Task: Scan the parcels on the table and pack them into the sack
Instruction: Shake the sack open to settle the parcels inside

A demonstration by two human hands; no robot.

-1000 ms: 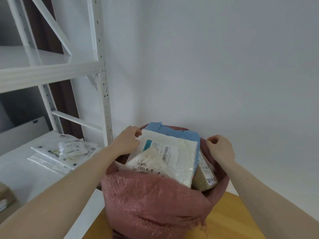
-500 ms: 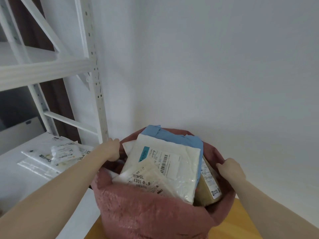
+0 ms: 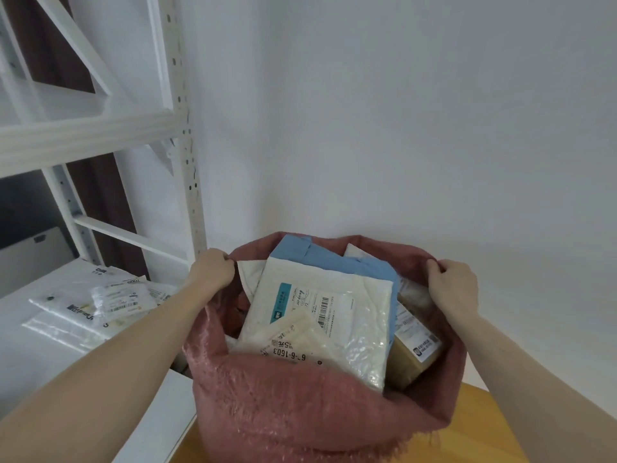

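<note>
A: Two hands grip the rim of the pink woven plastic sack [image 3: 300,406]. The left hand [image 3: 211,272] pinches the rim at its left side with curled fingers; the right hand [image 3: 454,289] has its fingers folded over the rim at the right.

B: What has changed?

A: A second ago both hands were close together at the far edge. Now they sit wider apart, and the mouth is stretched open and pulled higher around the load.

B: Where are the parcels?

A: Several stand inside the sack: a white bubble mailer with a barcode label [image 3: 320,325], a blue plastic mailer [image 3: 320,259] behind it, and a tan cardboard box [image 3: 412,355] at the right. More clear plastic parcels [image 3: 100,305] lie on the white desk [image 3: 33,355] to the left, under a white metal shelf frame [image 3: 182,128].

B: Meaning?

A: Probably the sack is being settled or made roomier; packing looks unfinished.
</note>
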